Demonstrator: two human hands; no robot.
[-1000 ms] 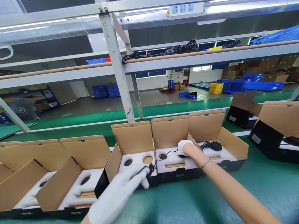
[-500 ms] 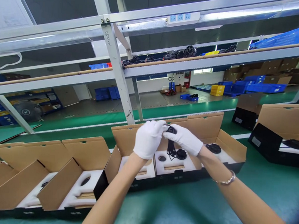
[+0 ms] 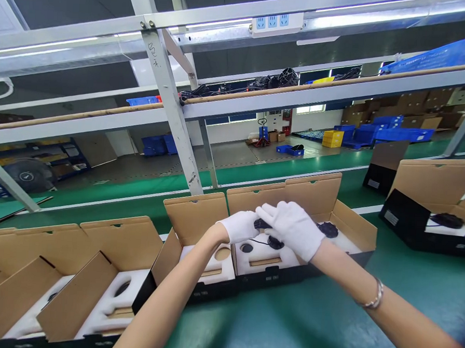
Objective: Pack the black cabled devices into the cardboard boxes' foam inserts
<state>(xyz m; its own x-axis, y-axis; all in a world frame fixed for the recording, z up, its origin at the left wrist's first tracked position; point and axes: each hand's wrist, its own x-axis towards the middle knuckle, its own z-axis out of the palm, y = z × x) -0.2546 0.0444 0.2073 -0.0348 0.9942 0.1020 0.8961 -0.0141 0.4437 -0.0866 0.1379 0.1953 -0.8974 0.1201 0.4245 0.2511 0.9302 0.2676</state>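
Note:
In white gloves, both my hands meet over an open box (image 3: pixel 250 281) with a white foam insert (image 3: pixel 290 257). My left hand (image 3: pixel 244 226) is closed round one side of a bundled black cable (image 3: pixel 259 224). My right hand (image 3: pixel 294 229) reaches across from the other side, its fingers over the bundle and partly hiding it. Below them, a round black device (image 3: pixel 275 243) lies on the foam, joined to a thin cord. The foam also has a round hole (image 3: pixel 246 248) and a long slot. My right fingertips' exact grip is partly hidden.
Neighbouring open boxes hold foam: one at left (image 3: pixel 117 292), and one at right with a black round device (image 3: pixel 328 230). Farther right stands another open box (image 3: pixel 405 224). A metal post (image 3: pixel 174 98) and a shelf rail (image 3: pixel 299 97) rise behind the green bench (image 3: pixel 287 322).
My hands have lowered towards the foam with the cable bundle, and the hanging strands no longer show. My right hand has turned more palm-down. The view has shifted slightly.

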